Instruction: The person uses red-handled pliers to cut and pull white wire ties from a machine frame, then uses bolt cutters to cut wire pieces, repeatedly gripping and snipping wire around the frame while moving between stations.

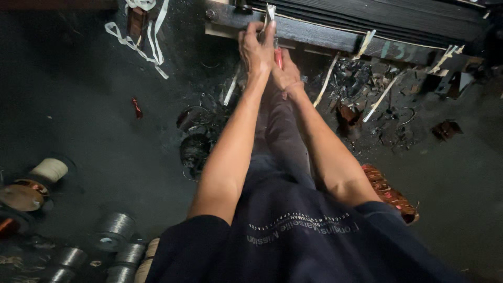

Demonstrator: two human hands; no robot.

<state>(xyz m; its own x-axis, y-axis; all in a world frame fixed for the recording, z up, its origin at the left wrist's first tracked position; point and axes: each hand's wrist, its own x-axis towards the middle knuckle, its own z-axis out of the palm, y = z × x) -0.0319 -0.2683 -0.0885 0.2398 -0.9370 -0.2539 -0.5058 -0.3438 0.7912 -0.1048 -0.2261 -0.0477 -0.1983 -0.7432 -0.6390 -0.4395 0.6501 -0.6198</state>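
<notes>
My left hand [256, 50] reaches forward to the edge of a long dark slotted metal core [335, 32] and pinches a pale paper strip [270, 12] that sticks up from it. My right hand [285, 76] sits just behind the left, closed around a red-handled tool [279, 56] that points toward the same spot. Both forearms stretch out over my dark trousers [280, 131]. More pale strips [327, 78] hang from the core's lower edge.
Scrap metal bits and wire debris [367, 89] litter the dark floor below the core. White tape loops [146, 31] lie at upper left. Wire spools [115, 225] and a copper reel [23, 194] stand at lower left. A copper coil bundle [390, 194] lies by my right elbow.
</notes>
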